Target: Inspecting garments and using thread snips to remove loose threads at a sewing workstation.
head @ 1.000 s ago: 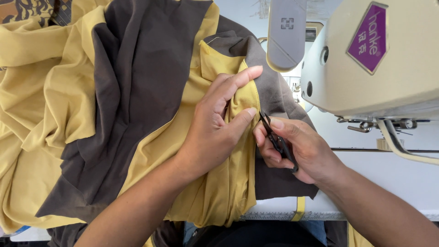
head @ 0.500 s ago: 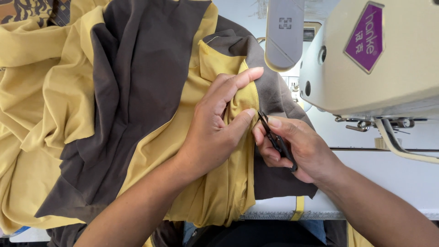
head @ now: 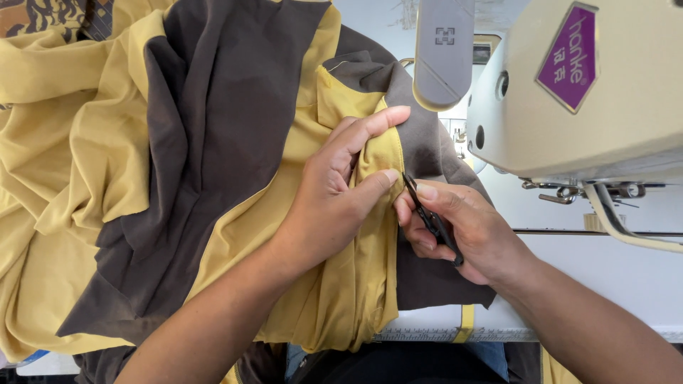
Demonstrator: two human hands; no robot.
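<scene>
Almost unmoved since half a second back: same pinch, same angle, only a hair's shift. Left hand (head: 334,206), thumb and forefinger closed on a yellow fold of the cloth (head: 213,163), lifting the seam edge clear and taut. Right hand (head: 462,227), fingers wrapped tight round small black snips (head: 430,217), tips at that fold. Beyond, white table (head: 605,277) and sewing machine (head: 569,92).
</scene>
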